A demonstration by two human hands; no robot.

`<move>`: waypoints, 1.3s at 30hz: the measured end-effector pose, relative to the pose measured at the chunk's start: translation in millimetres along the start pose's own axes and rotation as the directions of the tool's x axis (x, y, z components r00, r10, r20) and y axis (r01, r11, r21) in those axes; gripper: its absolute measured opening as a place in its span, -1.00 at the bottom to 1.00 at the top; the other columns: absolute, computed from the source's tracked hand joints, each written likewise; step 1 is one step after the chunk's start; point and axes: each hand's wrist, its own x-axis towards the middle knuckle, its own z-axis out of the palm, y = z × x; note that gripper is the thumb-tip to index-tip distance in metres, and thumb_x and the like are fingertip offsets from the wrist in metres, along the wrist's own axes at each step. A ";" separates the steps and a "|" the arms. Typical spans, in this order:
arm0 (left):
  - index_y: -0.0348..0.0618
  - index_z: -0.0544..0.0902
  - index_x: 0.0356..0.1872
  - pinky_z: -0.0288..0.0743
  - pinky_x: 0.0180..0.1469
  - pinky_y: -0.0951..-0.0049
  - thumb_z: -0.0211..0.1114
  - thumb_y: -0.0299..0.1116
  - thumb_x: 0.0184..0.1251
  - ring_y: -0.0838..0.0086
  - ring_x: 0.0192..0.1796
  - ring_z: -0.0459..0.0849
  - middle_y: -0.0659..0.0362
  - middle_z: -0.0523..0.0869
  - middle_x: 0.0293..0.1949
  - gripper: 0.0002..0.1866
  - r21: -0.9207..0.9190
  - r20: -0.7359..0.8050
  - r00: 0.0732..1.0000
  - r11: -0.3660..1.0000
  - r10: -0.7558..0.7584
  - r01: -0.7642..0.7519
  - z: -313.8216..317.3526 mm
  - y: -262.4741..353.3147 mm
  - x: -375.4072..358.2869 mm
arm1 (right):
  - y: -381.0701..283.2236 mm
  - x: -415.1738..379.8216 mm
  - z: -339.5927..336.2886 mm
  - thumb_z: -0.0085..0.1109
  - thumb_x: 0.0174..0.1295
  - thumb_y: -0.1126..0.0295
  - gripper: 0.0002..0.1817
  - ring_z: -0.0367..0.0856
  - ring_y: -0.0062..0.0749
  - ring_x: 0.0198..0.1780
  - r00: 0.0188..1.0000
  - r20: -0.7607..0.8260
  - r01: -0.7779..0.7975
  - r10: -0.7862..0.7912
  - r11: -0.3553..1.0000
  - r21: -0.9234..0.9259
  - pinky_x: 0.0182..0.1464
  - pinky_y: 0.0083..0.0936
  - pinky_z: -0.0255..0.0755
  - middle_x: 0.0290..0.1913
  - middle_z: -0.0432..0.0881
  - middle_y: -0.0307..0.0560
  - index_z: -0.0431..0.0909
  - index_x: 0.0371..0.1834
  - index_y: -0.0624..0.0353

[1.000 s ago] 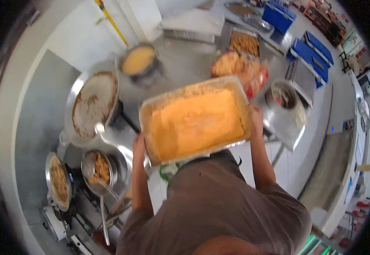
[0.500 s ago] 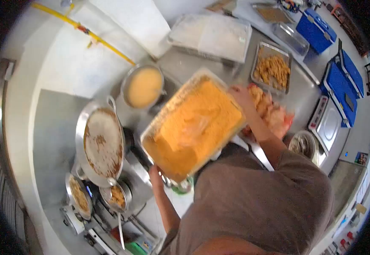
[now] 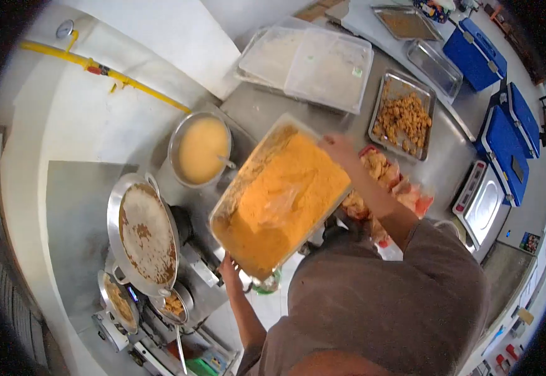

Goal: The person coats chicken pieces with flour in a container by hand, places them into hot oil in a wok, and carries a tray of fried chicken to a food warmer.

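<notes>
Firmly, a grip is kept at two opposite ends of a large rectangular clear-walled tray heaped with orange crumb coating (image 3: 282, 197): the right hand (image 3: 337, 148) is clenched on the far rim, and the left hand (image 3: 229, 268) is closed under the near, lower corner, its fingers partly hidden by the tray. The tray is held in the air, tilted so that its near-left end hangs lower, above the edge of the steel tabletop (image 3: 266, 103) and the gap beside the stove. Just beyond it a round metal pot of pale yellow batter (image 3: 202, 149) is seen, and to its left a wide round pan with a brown-crusted whitish layer (image 3: 145, 233); two smaller pans of fried pieces (image 3: 121, 302) are set lower down. To the right of the tray, clear bags of pale orange pieces (image 3: 389, 182) lie on the tabletop, with a steel tray of browned fried pieces (image 3: 403, 116) behind them and lidded white plastic tubs (image 3: 310, 59) further back. The step in hand is judged to be the carrying of the loaded tray. A bare, level place would be called for next, and the tray would have to be levelled first so that no coating is spilled over the low corner.
</notes>
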 end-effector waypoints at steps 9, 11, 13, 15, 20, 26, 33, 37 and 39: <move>-0.10 0.54 -0.33 0.27 -0.48 0.55 0.05 0.05 0.42 0.63 -0.48 0.40 0.32 0.48 -0.48 -0.60 0.005 -0.093 0.996 1.000 0.005 -0.004 -43.1 -28.1 -27.6 | -0.8 38.8 92.5 0.18 0.10 0.07 -0.57 0.65 -0.07 -0.23 0.963 0.256 0.126 -0.082 0.978 -0.163 -0.17 -0.23 0.46 -0.31 0.66 0.15 0.62 -0.19 0.25; -0.10 0.58 -0.23 0.29 -0.48 0.56 0.10 0.05 0.39 0.63 -0.43 0.45 0.34 0.51 -0.43 -0.61 -0.142 -0.192 0.981 0.990 -0.017 -0.010 -26.4 -35.1 -19.5 | 4.5 48.7 107.5 0.16 0.11 0.08 -0.58 0.65 -0.07 -0.23 0.952 0.278 0.202 -0.130 0.947 -0.249 -0.17 -0.23 0.46 -0.29 0.66 0.16 0.62 -0.19 0.25; -0.09 0.60 -0.11 0.37 -0.39 0.52 0.17 0.02 0.34 0.61 -0.33 0.50 0.33 0.54 -0.36 -0.62 -0.110 -0.193 0.979 0.993 -0.062 0.041 -29.4 -47.0 -10.5 | -6.9 50.8 100.6 0.15 0.14 0.08 -0.60 0.64 -0.05 -0.26 0.948 0.270 0.227 -0.168 0.952 -0.203 -0.18 -0.23 0.45 -0.33 0.65 0.15 0.61 -0.23 0.25; -0.10 0.58 -0.08 0.41 -0.34 0.49 0.17 -0.01 0.33 0.58 -0.30 0.52 0.31 0.56 -0.32 -0.62 -0.125 -0.218 0.973 0.991 -0.074 0.047 -22.3 -42.9 -20.0 | -5.9 42.8 97.0 0.14 0.15 0.11 -0.62 0.62 -0.04 -0.27 0.941 0.295 0.217 -0.164 0.963 -0.158 -0.18 -0.22 0.46 -0.34 0.64 0.14 0.59 -0.24 0.25; -0.15 0.56 -0.08 0.46 -0.28 0.44 0.13 -0.01 0.35 0.52 -0.28 0.54 0.25 0.60 -0.28 -0.60 -0.107 -0.218 0.976 0.994 -0.005 -0.019 -20.3 -59.8 -24.4 | -45.8 69.0 69.5 0.13 0.15 0.23 -0.71 0.58 -0.06 -0.13 0.860 0.148 0.494 -0.488 0.728 -0.475 -0.03 -0.17 0.44 -0.22 0.60 0.06 0.57 -0.19 0.20; -0.20 0.56 -0.10 0.44 -0.29 0.51 0.04 -0.11 0.44 0.55 -0.30 0.54 0.23 0.59 -0.31 -0.66 -0.059 -0.287 0.954 0.993 0.086 -0.107 -11.3 -66.9 -23.6 | -109.9 188.9 67.4 0.09 0.14 0.33 -0.71 0.48 -0.12 0.10 0.723 0.157 0.499 -0.673 0.351 -0.792 0.11 -0.12 0.31 -0.02 0.56 0.05 0.56 -0.09 0.19; -0.17 0.55 -0.09 0.34 -0.39 0.54 0.09 -0.15 0.42 0.63 -0.39 0.48 0.32 0.55 -0.39 -0.70 -0.090 -0.267 0.957 0.986 0.115 -0.143 -1.3 -57.2 -42.9 | -107.0 244.0 87.5 0.12 0.08 0.43 -0.79 0.57 -0.19 0.00 0.724 0.271 0.500 -0.634 0.212 -0.840 0.04 -0.22 0.33 -0.15 0.64 -0.03 0.60 -0.20 0.17; -0.16 0.54 -0.08 0.35 -0.39 0.57 0.15 -0.16 0.38 0.63 -0.39 0.46 0.32 0.50 -0.41 -0.71 -0.175 -0.310 0.943 0.968 0.121 -0.182 3.7 -58.9 -37.8 | -103.7 234.2 95.2 0.14 0.06 0.43 -0.80 0.57 -0.22 0.00 0.719 0.256 0.497 -0.647 0.221 -0.839 0.00 -0.26 0.36 -0.16 0.64 -0.04 0.60 -0.22 0.16; -0.17 0.53 -0.07 0.35 -0.39 0.57 0.17 -0.16 0.37 0.62 -0.38 0.46 0.31 0.50 -0.39 -0.70 -0.188 -0.308 0.946 0.968 0.105 -0.168 1.2 -62.5 -43.1 | -92.6 231.6 96.5 0.15 0.06 0.43 -0.78 0.57 -0.23 0.00 0.715 0.260 0.505 -0.649 0.222 -0.834 -0.01 -0.26 0.37 -0.16 0.64 -0.04 0.60 -0.20 0.17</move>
